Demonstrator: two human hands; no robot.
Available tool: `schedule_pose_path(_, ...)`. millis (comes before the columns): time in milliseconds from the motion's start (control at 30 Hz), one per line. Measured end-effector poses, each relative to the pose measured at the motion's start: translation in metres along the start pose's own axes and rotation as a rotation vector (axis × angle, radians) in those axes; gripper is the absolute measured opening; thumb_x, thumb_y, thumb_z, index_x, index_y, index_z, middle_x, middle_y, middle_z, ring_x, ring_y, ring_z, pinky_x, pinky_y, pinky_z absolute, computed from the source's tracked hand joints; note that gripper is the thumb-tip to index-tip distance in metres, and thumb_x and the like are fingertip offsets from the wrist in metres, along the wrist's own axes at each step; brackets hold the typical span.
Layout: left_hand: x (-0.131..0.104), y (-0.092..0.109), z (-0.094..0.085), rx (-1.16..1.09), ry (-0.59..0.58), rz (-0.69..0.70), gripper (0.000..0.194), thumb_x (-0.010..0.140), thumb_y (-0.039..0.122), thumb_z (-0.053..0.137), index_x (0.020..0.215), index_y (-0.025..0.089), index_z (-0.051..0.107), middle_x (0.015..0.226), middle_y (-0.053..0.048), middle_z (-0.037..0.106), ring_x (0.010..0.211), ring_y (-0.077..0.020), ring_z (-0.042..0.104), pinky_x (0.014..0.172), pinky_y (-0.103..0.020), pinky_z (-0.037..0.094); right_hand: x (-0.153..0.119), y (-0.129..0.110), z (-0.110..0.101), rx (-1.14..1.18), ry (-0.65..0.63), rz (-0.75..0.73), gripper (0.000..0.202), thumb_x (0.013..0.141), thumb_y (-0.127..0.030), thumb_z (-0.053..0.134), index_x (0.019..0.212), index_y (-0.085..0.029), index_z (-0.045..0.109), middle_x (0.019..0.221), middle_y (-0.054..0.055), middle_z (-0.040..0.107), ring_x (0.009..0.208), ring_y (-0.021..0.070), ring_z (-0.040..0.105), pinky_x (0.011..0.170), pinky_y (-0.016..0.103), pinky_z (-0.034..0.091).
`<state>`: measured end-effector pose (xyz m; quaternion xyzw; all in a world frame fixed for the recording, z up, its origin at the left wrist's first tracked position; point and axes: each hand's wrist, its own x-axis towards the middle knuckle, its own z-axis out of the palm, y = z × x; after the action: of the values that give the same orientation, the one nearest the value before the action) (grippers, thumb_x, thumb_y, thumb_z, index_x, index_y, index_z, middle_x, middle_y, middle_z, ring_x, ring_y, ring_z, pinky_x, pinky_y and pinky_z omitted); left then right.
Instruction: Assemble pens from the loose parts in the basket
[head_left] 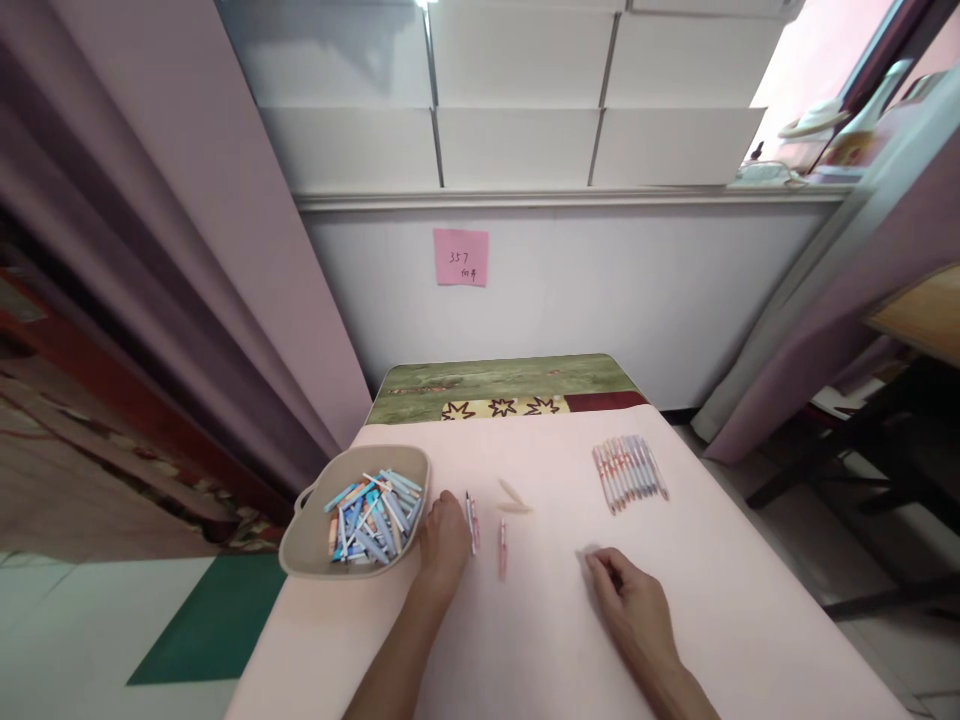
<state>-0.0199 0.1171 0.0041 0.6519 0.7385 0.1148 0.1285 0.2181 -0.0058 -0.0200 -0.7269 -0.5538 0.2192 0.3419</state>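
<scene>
My left hand (444,538) is curled just right of a beige basket (306,548) with pen parts inside. What its fingers hold, if anything, is hidden. Close beside it on the right lie a dark-tipped pen piece (470,522) and a pink pen piece (475,525). Another pink pen part (503,547) lies a little further right. My right hand (636,598) rests on the table with fingers curled and thumb against the index finger; anything in them is too small to make out. Beyond it, several pens (628,472) lie side by side in a row.
Two pale slivers (513,507) lie mid-table on the pink cloth (547,650). Blue, orange and white pen parts (375,520) fill the basket. A white wall with a pink note (460,257) stands behind the table, and curtains hang on both sides.
</scene>
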Motion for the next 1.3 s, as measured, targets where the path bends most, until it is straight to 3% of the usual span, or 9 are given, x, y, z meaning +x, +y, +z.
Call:
schedule_pose_path(100,-0.015,0.01,-0.009,-0.243,-0.015,0.01,0.023,0.079,0.008,0.049,0.099,0.014,0.058,0.085,-0.008,0.066,0.078,-0.019,0.064,0.068,-0.028,0.046,-0.002,-0.019,0.011,0.14,-0.026,-0.154,0.029,0.092,-0.041,0.045,0.093,-0.021,0.066,0.067,0.0,0.064,0.055,0.0134,0.058,0.054,0.022,0.047)
schedule_pose_path(233,-0.049,0.029,-0.012,-1.306,-0.541,-0.285,0.02,0.07,0.015,0.062,0.09,0.014,0.062,0.066,0.0,0.059,0.053,-0.0105,0.055,0.055,-0.022,0.044,-0.005,-0.046,0.026,0.207,-0.041,-0.569,0.036,0.091,-0.022,0.046,0.126,-0.025,0.056,0.113,0.008,0.064,0.076,0.0125,0.066,0.068,0.023,0.055)
schedule_pose_path(367,-0.072,0.038,-0.001,-1.675,-0.684,-0.474,0.021,0.057,0.008,0.071,0.077,0.013,0.064,0.071,-0.001,0.062,0.061,-0.0077,0.057,0.06,-0.018,0.044,-0.005,-0.054,0.027,0.232,-0.032,-0.795,0.033,0.091,-0.013,0.048,0.117,-0.027,0.062,0.114,0.007,0.066,0.104,0.0156,0.063,0.086,0.027,0.055)
schedule_pose_path(500,-0.064,0.042,0.007,-1.35,-0.649,-0.207,0.016,0.071,0.027,0.068,0.079,0.015,0.061,0.067,-0.001,0.059,0.056,-0.0119,0.055,0.055,-0.024,0.043,-0.004,-0.046,0.011,0.296,0.003,-0.742,0.025,0.09,-0.014,0.051,0.108,-0.024,0.066,0.106,0.008,0.069,0.1,0.0169,0.065,0.085,0.028,0.055)
schedule_pose_path(633,-0.035,0.048,0.009,-0.438,-0.052,0.323,0.008,0.084,0.021,0.052,0.08,0.019,0.058,0.081,-0.005,0.061,0.082,-0.0201,0.057,0.076,-0.033,0.043,-0.005,-0.039,-0.006,0.491,0.158,-0.341,0.014,0.092,-0.026,0.051,0.098,-0.02,0.062,0.092,0.008,0.071,0.073,0.0161,0.068,0.064,0.027,0.056)
schedule_pose_path(767,-0.012,0.057,0.016,-0.281,-0.044,0.424,0.015,0.076,0.004,0.053,0.075,0.018,0.06,0.086,-0.008,0.062,0.094,-0.0252,0.053,0.089,-0.041,0.035,-0.005,-0.032,-0.012,0.721,0.178,-0.052,0.022,0.092,-0.039,0.05,0.101,-0.019,0.055,0.081,0.005,0.069,0.053,0.0118,0.061,0.047,0.022,0.049)
schedule_pose_path(1033,-0.018,0.052,0.01,-0.279,-0.103,0.502,0.016,0.07,0.003,0.062,0.072,0.018,0.06,0.084,-0.006,0.062,0.091,-0.0242,0.054,0.087,-0.038,0.037,-0.005,-0.028,-0.012,0.816,0.112,0.03,0.029,0.091,-0.045,0.051,0.101,-0.018,0.056,0.083,0.005,0.067,0.054,0.0114,0.058,0.049,0.023,0.048)
schedule_pose_path(1133,-0.034,0.048,-0.006,-0.67,-0.146,0.353,0.008,0.082,0.014,0.055,0.078,0.018,0.062,0.079,-0.004,0.062,0.079,-0.0197,0.058,0.077,-0.032,0.042,-0.002,-0.037,-0.015,0.802,0.103,0.003,0.027,0.092,-0.043,0.049,0.095,-0.018,0.059,0.093,0.008,0.067,0.064,0.0142,0.063,0.057,0.027,0.052)
schedule_pose_path(1300,-0.057,0.047,-0.026,-1.814,-0.482,-0.471,0.003,0.079,0.013,0.064,0.077,0.012,0.063,0.075,-0.006,0.067,0.066,-0.0136,0.064,0.067,-0.026,0.051,0.004,-0.063,-0.013,0.684,0.17,-0.101,0.02,0.088,-0.037,0.058,0.093,-0.018,0.062,0.079,0.003,0.065,0.065,0.0138,0.062,0.062,0.025,0.053)
